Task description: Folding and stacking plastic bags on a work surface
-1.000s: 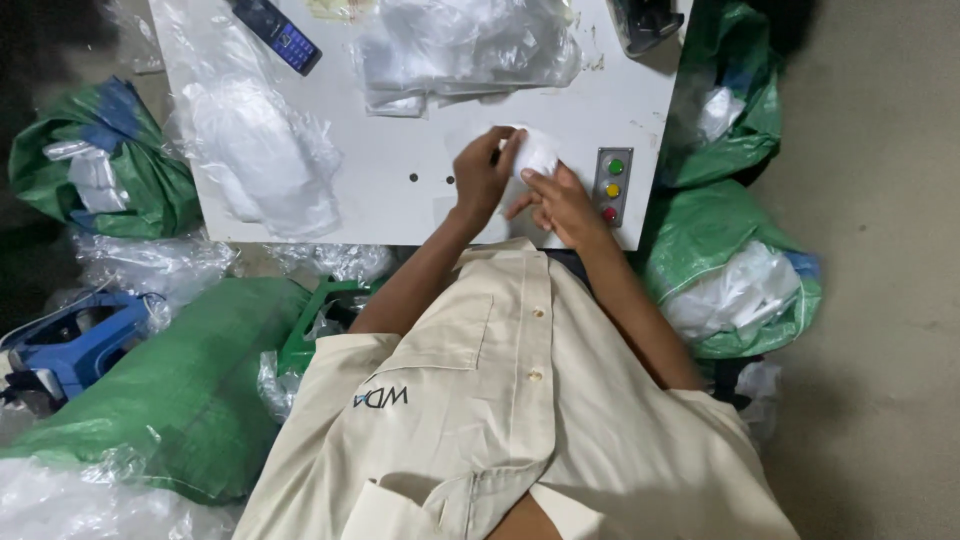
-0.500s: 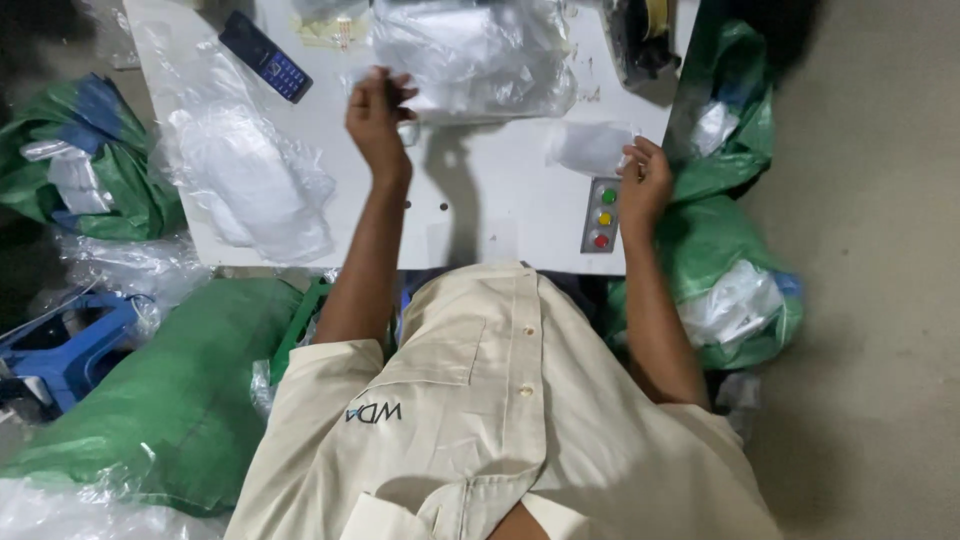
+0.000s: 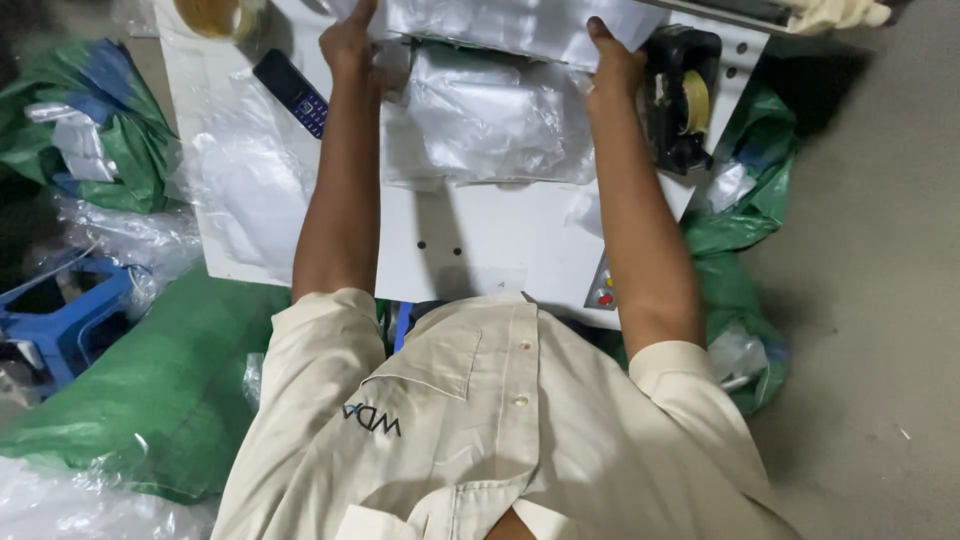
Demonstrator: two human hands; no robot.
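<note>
In the head view, the person is reaching both arms straight out over the white worktop [image 3: 480,250], the left hand [image 3: 350,40] and right hand [image 3: 612,58] each closing on an opposite side edge of a wide, shiny clear plastic bag [image 3: 510,22] at the far edge, so the sheet is being held spread flat between them rather than bunching. Just nearer than it, a crumpled stack of clear plastic bags [image 3: 495,125] is lying between the forearms, close under the held one. A dark push-button phone [image 3: 292,92] is resting to the left of the left wrist, apart from the bags, beside a loose heap of clear film [image 3: 245,190]. A black tape dispenser with a yellowish roll [image 3: 682,95] is standing just right of the right hand, within easy reach. A small panel with coloured buttons [image 3: 603,292] is sitting on the worktop's near right edge. Green woven sacks [image 3: 150,390] and a blue plastic stool [image 3: 60,310] are crowding the floor on the left, and more green sacks [image 3: 735,260] are lying on the right, holding further plastic.
</note>
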